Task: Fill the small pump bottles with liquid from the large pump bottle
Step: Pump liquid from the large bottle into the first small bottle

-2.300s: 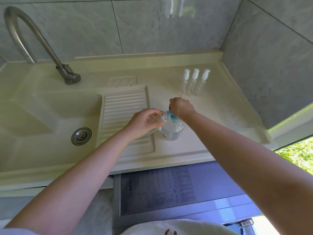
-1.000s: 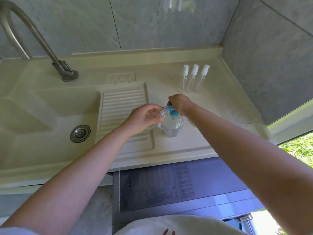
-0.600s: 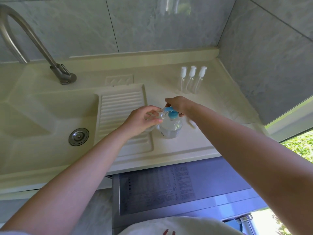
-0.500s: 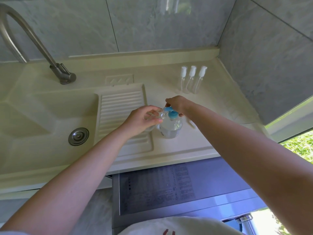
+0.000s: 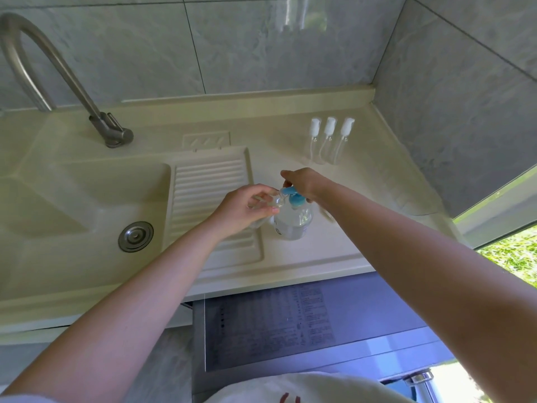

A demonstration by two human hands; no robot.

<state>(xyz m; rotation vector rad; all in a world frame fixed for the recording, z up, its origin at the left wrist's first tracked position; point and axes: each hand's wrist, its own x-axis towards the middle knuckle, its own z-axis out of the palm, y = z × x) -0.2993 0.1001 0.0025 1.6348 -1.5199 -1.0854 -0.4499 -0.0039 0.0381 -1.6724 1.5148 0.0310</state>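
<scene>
The large pump bottle (image 5: 293,221), clear with a blue pump head, stands on the counter just right of the ribbed drainboard. My right hand (image 5: 303,183) lies on top of the pump head with its fingers curled over it. My left hand (image 5: 247,206) grips a small clear bottle (image 5: 274,201) by its neck, with the mouth right at the blue nozzle. Three small pump bottles (image 5: 328,141) with white caps stand in a row at the back right of the counter.
A cream sink basin (image 5: 72,205) with a metal drain (image 5: 135,236) lies to the left, and a curved metal tap (image 5: 72,82) rises behind it. The ribbed drainboard (image 5: 209,184) sits under my left wrist. Grey tiled walls close the back and the right side.
Both hands have stayed at the large bottle. My right hand has shifted only slightly on the pump head, and the view has drifted a little.
</scene>
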